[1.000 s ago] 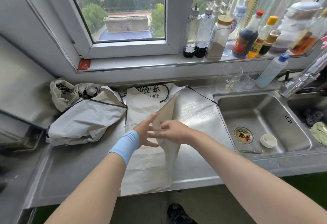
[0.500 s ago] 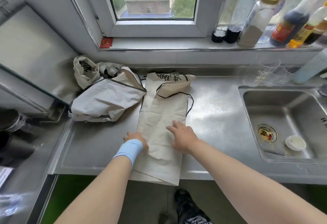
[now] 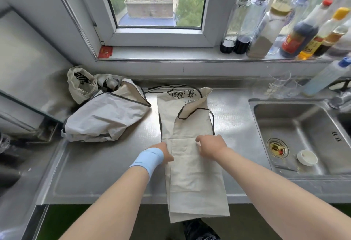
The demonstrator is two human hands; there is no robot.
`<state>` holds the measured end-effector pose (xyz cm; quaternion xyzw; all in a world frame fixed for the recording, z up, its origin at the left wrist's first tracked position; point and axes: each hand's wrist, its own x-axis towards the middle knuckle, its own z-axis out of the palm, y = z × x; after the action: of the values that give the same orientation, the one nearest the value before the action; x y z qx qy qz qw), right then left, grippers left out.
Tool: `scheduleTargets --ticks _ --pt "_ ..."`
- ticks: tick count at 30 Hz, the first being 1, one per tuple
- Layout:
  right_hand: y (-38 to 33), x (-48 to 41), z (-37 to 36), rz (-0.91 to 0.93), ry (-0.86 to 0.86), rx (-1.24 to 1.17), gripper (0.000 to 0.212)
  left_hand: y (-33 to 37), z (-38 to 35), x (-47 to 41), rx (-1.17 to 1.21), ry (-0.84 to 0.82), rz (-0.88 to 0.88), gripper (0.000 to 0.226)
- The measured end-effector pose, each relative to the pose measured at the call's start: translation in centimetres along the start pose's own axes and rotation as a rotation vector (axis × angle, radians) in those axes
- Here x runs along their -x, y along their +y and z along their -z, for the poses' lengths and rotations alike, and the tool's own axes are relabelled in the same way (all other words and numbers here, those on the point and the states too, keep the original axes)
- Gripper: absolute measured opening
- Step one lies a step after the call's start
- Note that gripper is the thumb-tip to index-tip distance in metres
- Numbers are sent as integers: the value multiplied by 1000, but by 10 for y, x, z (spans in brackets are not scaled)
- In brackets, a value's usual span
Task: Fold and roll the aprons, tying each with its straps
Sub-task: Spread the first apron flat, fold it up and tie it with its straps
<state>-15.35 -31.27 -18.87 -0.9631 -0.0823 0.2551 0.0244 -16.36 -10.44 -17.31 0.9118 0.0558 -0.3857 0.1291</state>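
Left of the sink point(image 3: 266, 124), my right hand point(image 3: 211, 145), gripping nothing, presses the apron point(image 3: 191, 179) to the counter point(image 3: 106, 167) to set its fold; my left hand point(image 3: 163, 152) (fingers hidden) has a grip I cannot tell.

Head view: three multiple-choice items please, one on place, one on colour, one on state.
1. The crumpled aprons lie where? A in the sink B left of the folded apron C on the windowsill
2. The wristband is: A red B light blue C black
3. The folded apron's near end: A rolled up B tied with straps C hangs over the counter edge
Key: B, heaped beside it on the steel; B, pale blue on the left wrist; C, it drapes past the rim, unrolled.
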Motion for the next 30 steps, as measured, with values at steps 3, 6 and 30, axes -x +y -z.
scheduleTargets --ticks 3,6,30 --pt "2 -11 17 -12 70 -152 42 12 21 -9 55 172 -63 34" --pt "1 -37 31 23 177 -201 39 26 39 -19 241 352 -254 10" --pt "-73 -114 69 262 -189 -843 14 7 89 -93 1162 392 157 40"
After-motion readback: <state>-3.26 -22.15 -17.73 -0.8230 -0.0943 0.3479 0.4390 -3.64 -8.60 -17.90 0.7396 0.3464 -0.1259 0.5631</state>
